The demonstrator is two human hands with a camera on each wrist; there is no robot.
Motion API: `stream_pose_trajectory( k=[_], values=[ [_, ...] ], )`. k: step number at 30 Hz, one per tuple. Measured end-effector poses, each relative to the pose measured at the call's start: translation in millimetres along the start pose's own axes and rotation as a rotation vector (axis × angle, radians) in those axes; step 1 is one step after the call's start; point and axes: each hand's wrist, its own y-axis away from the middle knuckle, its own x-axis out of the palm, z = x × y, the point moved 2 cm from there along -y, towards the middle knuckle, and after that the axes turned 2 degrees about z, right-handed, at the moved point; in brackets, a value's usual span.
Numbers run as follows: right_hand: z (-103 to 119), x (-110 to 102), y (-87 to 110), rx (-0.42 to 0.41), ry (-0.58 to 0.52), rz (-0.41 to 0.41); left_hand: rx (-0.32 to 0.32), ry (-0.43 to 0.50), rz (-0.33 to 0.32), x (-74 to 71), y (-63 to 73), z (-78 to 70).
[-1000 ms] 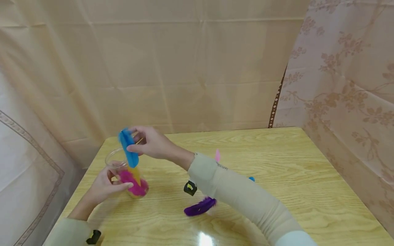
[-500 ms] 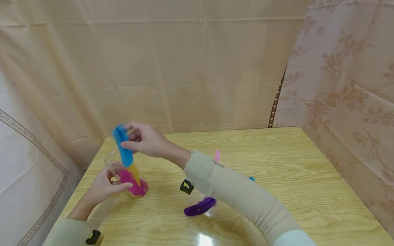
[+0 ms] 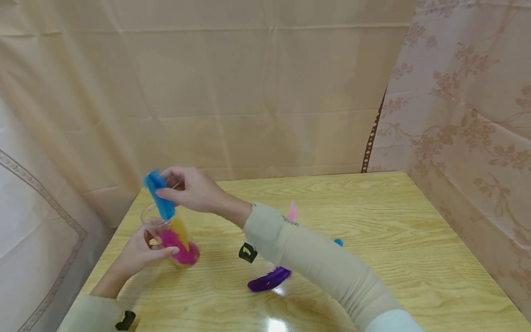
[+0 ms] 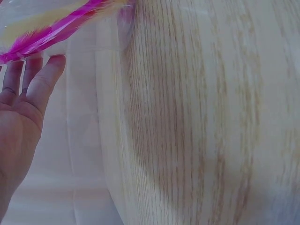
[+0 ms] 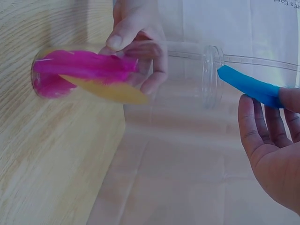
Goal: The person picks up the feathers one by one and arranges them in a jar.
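A tall clear jar [image 5: 183,75] with magenta feathers [image 5: 84,68] and a yellow feather [image 5: 110,90] inside stands at the left of the table. My left hand [image 3: 141,251] grips its side, fingers behind the wall and thumb in front. In the left wrist view the fingers [image 4: 44,79] lie against the clear wall below a magenta feather [image 4: 51,33]. Above the jar, my right hand [image 3: 192,189] pinches a blue feather [image 3: 162,196] between thumb and fingers. The right wrist view has the blue feather's tip [image 5: 225,72] right at the jar's mouth.
A purple feather [image 3: 269,280] lies on the wooden table [image 3: 415,258] near the front middle. Farther back is a pink feather [image 3: 292,210], partly hidden by the right sleeve. A small blue piece [image 3: 339,242] shows beyond that sleeve. Beige cloth [image 3: 249,92] hangs behind the table.
My right hand has moved left with the blue feather, bringing it over the jar's mouth. The left hand and the jar have stayed nearly where they were.
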Motion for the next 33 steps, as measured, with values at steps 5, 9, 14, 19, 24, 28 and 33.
stream_pose_trajectory(
  k=[5,9,14,19,24,28,33],
  values=[
    [1,3,-1.3,0.013,-0.008,-0.002,-0.004,0.002,0.002,-0.3,0.0,0.0],
    [0,4,-1.6,0.012,0.018,-0.011,0.003,0.001,0.002,-0.1,-0.2,0.0],
    [0,6,-3.3,0.003,0.044,-0.020,0.001,0.004,0.003,0.4,-0.8,0.6],
    [0,8,-5.1,0.000,0.044,-0.031,-0.005,-0.030,-0.004,0.4,-1.7,0.9],
    [-2,11,-5.9,0.007,0.057,-0.027,-0.013,-0.027,-0.004,0.2,-1.2,1.3],
    [-4,13,-6.7,-0.004,0.051,-0.017,-0.007,-0.041,-0.006,-0.1,-0.3,1.0],
    [-8,15,-6.7,-0.015,0.063,-0.014,0.003,-0.026,0.000,-0.1,-0.4,1.1]
  ],
)
